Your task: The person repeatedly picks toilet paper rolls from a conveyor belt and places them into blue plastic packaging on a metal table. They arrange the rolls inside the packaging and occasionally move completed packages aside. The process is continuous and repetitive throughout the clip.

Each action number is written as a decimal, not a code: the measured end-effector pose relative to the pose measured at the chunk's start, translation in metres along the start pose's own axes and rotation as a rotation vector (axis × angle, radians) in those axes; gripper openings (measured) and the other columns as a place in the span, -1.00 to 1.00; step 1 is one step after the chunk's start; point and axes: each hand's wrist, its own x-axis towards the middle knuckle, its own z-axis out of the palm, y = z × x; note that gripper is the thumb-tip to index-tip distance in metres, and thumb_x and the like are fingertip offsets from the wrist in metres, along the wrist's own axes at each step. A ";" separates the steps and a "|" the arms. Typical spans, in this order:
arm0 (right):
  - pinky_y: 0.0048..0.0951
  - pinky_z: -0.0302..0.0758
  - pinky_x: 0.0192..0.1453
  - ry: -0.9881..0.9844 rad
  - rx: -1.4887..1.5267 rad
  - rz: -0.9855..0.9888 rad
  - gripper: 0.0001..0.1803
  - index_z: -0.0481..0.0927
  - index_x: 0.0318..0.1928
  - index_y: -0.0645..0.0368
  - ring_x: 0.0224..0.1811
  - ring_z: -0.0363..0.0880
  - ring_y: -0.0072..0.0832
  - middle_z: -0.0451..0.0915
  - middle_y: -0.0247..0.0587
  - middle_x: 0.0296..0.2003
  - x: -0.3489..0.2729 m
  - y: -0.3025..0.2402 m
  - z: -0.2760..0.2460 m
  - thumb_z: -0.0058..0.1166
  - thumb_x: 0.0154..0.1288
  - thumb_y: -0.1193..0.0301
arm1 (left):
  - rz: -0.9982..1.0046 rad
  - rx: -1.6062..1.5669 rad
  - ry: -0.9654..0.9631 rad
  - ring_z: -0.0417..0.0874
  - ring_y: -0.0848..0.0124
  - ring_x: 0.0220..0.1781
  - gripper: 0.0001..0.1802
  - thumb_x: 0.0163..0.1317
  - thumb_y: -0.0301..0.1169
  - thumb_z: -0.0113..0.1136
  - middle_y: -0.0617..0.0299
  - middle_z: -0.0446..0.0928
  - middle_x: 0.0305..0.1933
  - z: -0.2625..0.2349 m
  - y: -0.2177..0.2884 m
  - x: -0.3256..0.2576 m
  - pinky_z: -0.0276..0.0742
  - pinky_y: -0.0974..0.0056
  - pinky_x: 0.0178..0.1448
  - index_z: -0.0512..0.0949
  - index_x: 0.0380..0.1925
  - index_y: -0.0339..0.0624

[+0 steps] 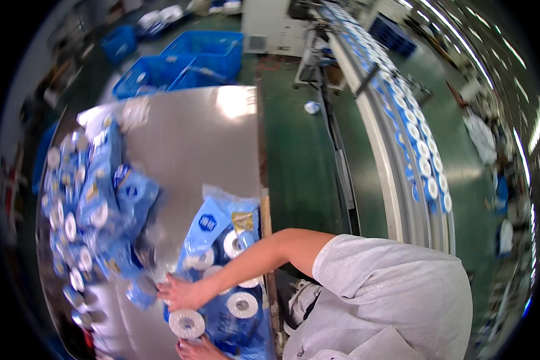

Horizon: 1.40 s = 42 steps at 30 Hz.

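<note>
Beside the table's near edge lies a clear-and-blue plastic bag (205, 231) with several white paper rolls in and around it. My right hand (185, 293) reaches across the rolls from the right, palm down and fingers spread, at the bag's left side. Just below it a white paper roll (186, 324) shows its round end and core hole. My left hand (201, 349), partly cut off by the lower edge, has its fingers curled against that roll's near side. Another paper roll (242, 305) sits to the right, on blue film.
A heap of blue-wrapped roll packs (102, 204) covers the left of the metal table (186, 132). Blue crates (204, 51) stand beyond its far end. To the right, a conveyor (396, 114) carries rows of rolls. One blue-and-white item (311, 107) lies on the green floor.
</note>
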 end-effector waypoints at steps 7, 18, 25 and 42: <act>0.55 0.33 0.30 0.343 -0.384 0.532 -0.81 0.72 -0.15 -0.12 0.51 0.26 0.12 0.41 0.06 0.32 -0.145 0.027 -0.217 0.26 0.19 0.27 | 0.476 -0.206 0.425 0.58 0.03 0.22 -0.55 0.23 0.12 0.34 0.20 0.65 0.07 -0.074 0.166 0.045 0.53 -0.15 0.05 0.72 -0.01 0.15; 0.52 0.23 0.37 0.768 -0.920 1.912 -0.45 0.69 0.12 -0.21 0.50 0.26 0.10 0.41 -0.06 0.34 -0.601 -0.179 -0.411 0.43 0.03 0.20 | 1.970 -0.945 0.343 0.36 -0.10 0.44 -0.28 -0.16 -0.39 0.53 0.05 0.43 0.34 -0.329 0.530 -0.240 0.32 -0.20 0.40 0.60 0.15 -0.08; 0.44 0.22 0.40 0.945 -0.933 2.804 -0.36 0.66 0.18 -0.16 0.48 0.22 0.09 0.37 -0.03 0.35 -0.682 -0.376 -0.348 0.50 -0.01 0.24 | 2.806 -0.903 0.217 0.30 0.01 0.48 -0.13 -0.17 -0.25 0.63 0.21 0.39 0.37 -0.372 0.549 -0.511 0.25 -0.31 0.35 0.56 0.29 0.28; -0.15 0.41 0.45 1.123 -0.319 1.810 -0.48 0.51 0.31 0.17 0.42 0.47 -0.09 0.53 0.00 0.30 -0.678 -0.181 -0.375 0.23 0.36 0.44 | 2.226 -0.987 -0.238 0.31 -0.04 0.55 -0.40 0.21 -0.35 0.39 0.01 0.34 0.46 -0.203 0.526 -0.305 0.30 -0.13 0.54 0.47 0.27 -0.10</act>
